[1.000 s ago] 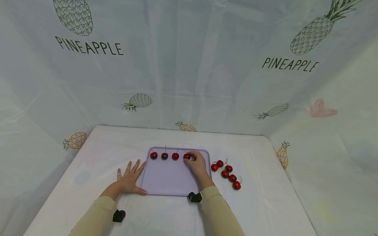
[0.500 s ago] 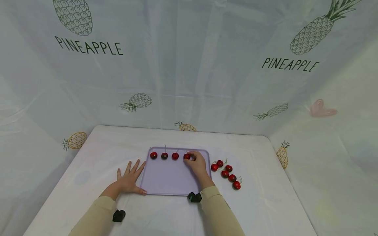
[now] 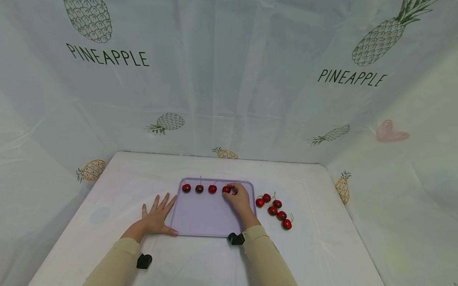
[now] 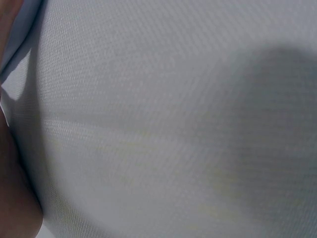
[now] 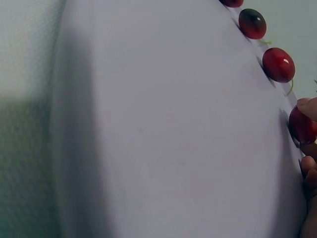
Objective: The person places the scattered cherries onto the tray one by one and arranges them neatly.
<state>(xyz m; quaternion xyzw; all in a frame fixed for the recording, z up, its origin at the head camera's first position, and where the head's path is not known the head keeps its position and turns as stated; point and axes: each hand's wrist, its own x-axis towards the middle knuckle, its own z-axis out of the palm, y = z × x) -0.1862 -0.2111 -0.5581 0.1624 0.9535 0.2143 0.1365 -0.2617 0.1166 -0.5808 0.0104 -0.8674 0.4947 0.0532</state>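
Note:
A lilac rectangular tray [image 3: 205,216] lies on the white-covered table. Along its far edge sit three red cherries, the left one [image 3: 186,188], the dark-topped middle one [image 3: 199,189] and the right one [image 3: 212,189]. My right hand [image 3: 241,201] reaches over the tray and pinches another cherry [image 3: 226,189] at the right end of this row; the right wrist view shows a fingertip against that cherry [image 5: 302,124]. My left hand [image 3: 157,219] lies spread at the tray's left side, its thumb touching the near left corner. In the left wrist view only a sliver of hand [image 4: 17,183] appears.
Just right of the tray lies a loose group of several stemmed cherries [image 3: 272,211] on the white table cover [image 3: 322,238]. A pineapple-printed cloth [image 3: 229,91] hangs behind and around the table. Dark wrist cameras [image 3: 144,261] hang below both sleeves.

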